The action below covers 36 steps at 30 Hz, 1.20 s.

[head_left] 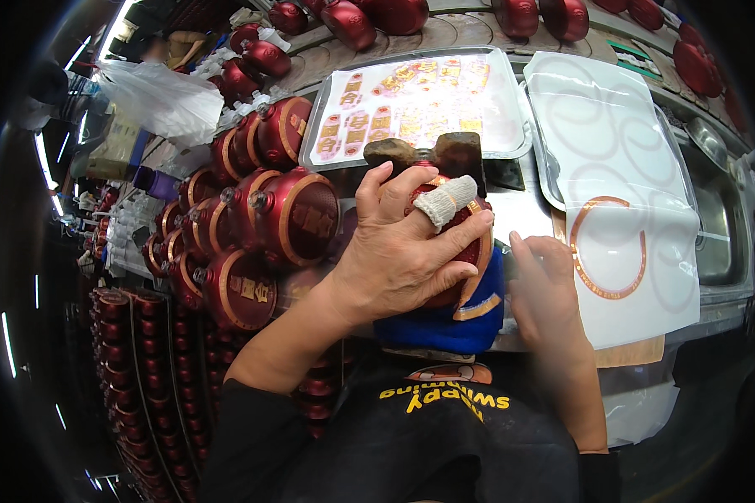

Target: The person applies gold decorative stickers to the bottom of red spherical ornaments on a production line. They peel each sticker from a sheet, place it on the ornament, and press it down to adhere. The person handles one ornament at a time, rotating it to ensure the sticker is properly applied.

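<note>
A round, flattened dark-red bottle (445,299) lies under my left hand (407,239), whose spread fingers grip it from above. One finger of that hand wears a white knitted finger cover (445,203). Along the bottle's right side runs a gold strip, and a loose end of the strip (478,308) sticks out near the bottom. Beneath the bottle is a blue cloth (445,331), with a dark two-lobed support behind it. My right hand (548,281), slightly blurred, hovers just right of the bottle, its fingers loosely bent and apart, with nothing visible in them.
At right, a white backing sheet (637,323) bears one curved gold strip (610,295). A metal tray (518,109) behind holds sheets of gold-and-red stickers (369,126). Several decorated red bottles (306,218) crowd the left; more stand at the back. A steel sink (717,239) is far right.
</note>
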Available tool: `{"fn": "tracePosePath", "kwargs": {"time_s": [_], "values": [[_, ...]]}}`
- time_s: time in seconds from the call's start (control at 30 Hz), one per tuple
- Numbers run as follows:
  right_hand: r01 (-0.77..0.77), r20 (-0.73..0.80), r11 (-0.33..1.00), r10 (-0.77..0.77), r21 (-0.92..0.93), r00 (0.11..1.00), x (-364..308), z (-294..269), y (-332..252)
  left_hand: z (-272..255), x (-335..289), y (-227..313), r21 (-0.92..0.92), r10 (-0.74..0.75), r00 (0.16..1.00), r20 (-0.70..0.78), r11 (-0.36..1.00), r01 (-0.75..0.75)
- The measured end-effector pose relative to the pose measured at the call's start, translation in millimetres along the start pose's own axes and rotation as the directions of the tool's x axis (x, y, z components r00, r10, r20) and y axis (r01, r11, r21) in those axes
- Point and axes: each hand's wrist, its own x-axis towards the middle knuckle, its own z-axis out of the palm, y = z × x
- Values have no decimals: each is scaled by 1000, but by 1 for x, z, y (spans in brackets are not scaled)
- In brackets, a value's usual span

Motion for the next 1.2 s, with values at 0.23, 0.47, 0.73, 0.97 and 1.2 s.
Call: {"fn": "tracePosePath", "kwargs": {"time_s": [0.23,0.47,0.73,0.97,1.2], "values": [[-7,-5,1000,7,10,1000,0,-1,1,0,4,-2,-73,88,996,-25,993,-90],[-18,-3,1000,18,18,1000,-2,-3,2,-4,7,-6,-90,149,989,-15,985,-150],[-19,-7,999,19,29,1000,-1,-4,3,-3,1,3,-148,115,993,39,983,-108],[33,6,998,-33,52,999,14,1,-1,-4,-12,7,-218,87,993,82,974,-67],[70,1,989,-71,-128,997,19,4,-1,-5,-43,19,-242,16,1000,25,970,-9]]}}
